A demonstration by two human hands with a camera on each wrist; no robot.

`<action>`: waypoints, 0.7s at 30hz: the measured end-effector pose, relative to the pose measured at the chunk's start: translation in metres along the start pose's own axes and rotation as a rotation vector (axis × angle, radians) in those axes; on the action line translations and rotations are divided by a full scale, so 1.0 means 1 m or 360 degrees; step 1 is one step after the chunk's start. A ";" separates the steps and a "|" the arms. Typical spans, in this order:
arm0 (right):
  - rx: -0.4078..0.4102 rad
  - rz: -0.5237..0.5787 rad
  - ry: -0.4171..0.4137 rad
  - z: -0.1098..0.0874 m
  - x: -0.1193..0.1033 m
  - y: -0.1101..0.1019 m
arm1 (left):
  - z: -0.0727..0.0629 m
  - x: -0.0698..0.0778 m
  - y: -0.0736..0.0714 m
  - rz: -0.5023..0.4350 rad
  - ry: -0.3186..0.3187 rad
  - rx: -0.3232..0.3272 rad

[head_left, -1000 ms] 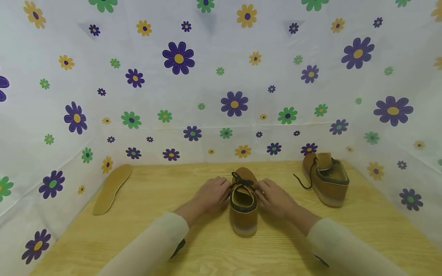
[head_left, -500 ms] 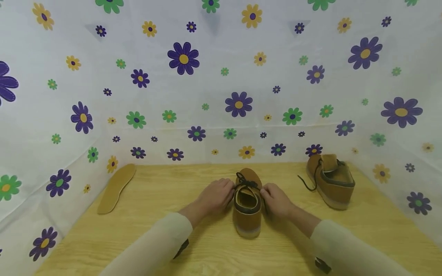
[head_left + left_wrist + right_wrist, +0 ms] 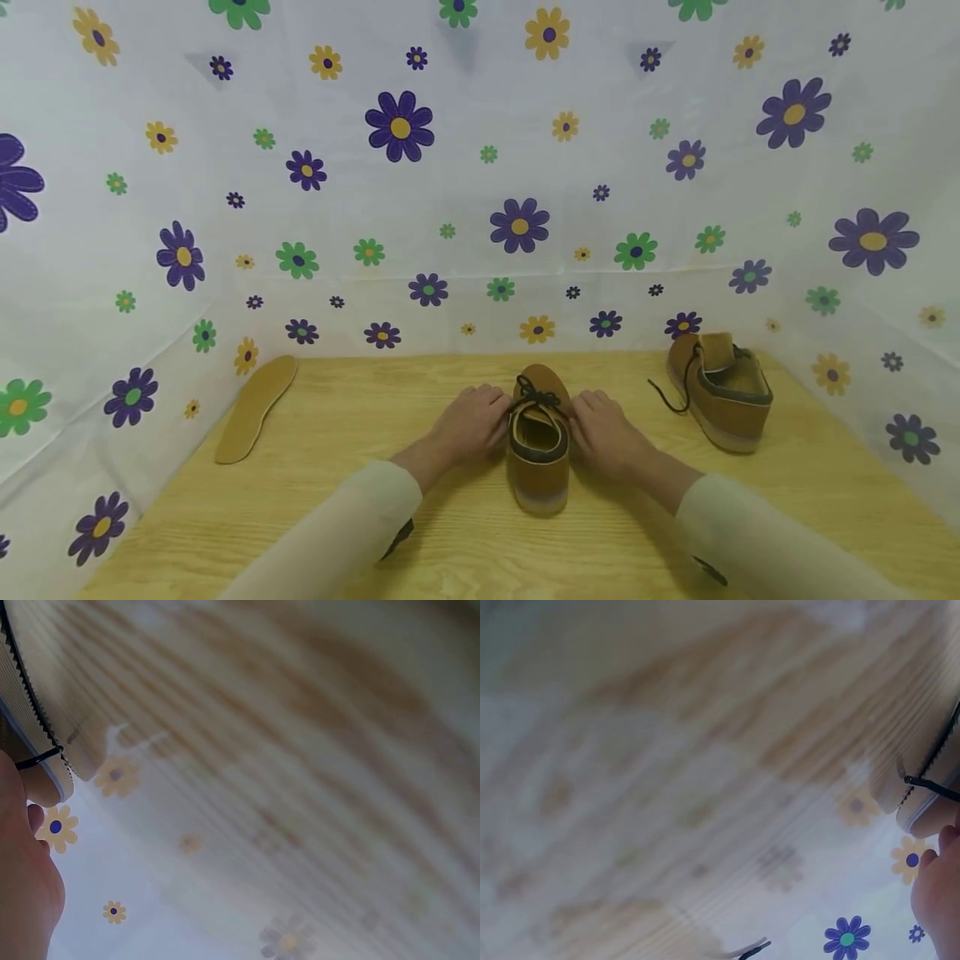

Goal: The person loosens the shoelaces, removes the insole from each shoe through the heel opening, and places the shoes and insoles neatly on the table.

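A brown leather shoe stands upright mid-table, toe pointing away and heel towards me. A dark shoelace is tied in a bow over its tongue. My left hand is at the shoe's left side, fingertips at the lacing; my right hand mirrors it on the right. Both appear to pinch the lace, though the shoe partly hides the fingertips. In the left wrist view a lace end sticks out past the hand along the shoe's side. Another lace end does likewise in the right wrist view.
A second brown shoe stands at the back right, tongue raised, one loose lace trailing leftward onto the table. At the far left a tan insole lies flat. Flower-print cloth encloses the back and sides of the wooden table.
My right hand drew slightly outward with a lace, then came back in against the shoe's side. The left hand stays at the shoe. The bow remains tied, and the head view has shifted slightly.
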State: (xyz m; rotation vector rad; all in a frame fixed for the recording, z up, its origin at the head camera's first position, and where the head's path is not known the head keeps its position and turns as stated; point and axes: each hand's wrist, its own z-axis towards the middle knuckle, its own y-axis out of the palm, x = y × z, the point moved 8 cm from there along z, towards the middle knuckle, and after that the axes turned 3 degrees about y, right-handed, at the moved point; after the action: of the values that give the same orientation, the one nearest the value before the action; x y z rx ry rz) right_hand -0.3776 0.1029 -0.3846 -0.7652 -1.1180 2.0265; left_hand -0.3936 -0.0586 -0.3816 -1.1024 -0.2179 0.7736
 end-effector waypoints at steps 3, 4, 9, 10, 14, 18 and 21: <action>0.0023 0.0010 -0.0030 -0.002 0.002 0.000 | -0.001 0.001 -0.002 0.0014 0.0001 0.0048; 0.0035 0.0011 -0.0042 -0.002 0.003 0.000 | 0.000 0.002 -0.003 0.0016 0.0001 0.0058; 0.0081 0.0011 -0.0090 -0.001 0.006 0.000 | 0.002 0.001 -0.004 -0.0019 -0.0014 0.0094; 0.0088 0.0017 -0.0104 0.000 0.005 -0.001 | 0.001 0.000 -0.005 -0.0028 -0.0020 0.0102; 0.0154 0.0054 -0.0188 0.004 0.000 -0.004 | -0.002 -0.004 -0.006 -0.0048 0.0009 0.0185; 0.0228 0.0070 -0.0233 0.002 -0.001 -0.009 | -0.002 -0.003 -0.008 -0.0053 0.0067 0.0249; 0.0238 0.0057 -0.0220 -0.001 0.002 -0.010 | 0.001 0.000 -0.009 -0.0071 0.0086 0.0275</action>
State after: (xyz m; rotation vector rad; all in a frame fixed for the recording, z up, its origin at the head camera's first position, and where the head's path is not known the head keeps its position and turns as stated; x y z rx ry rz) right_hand -0.3756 0.1091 -0.3761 -0.5811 -1.0206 2.1925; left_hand -0.3901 -0.0605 -0.3735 -0.9507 -0.1273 0.7085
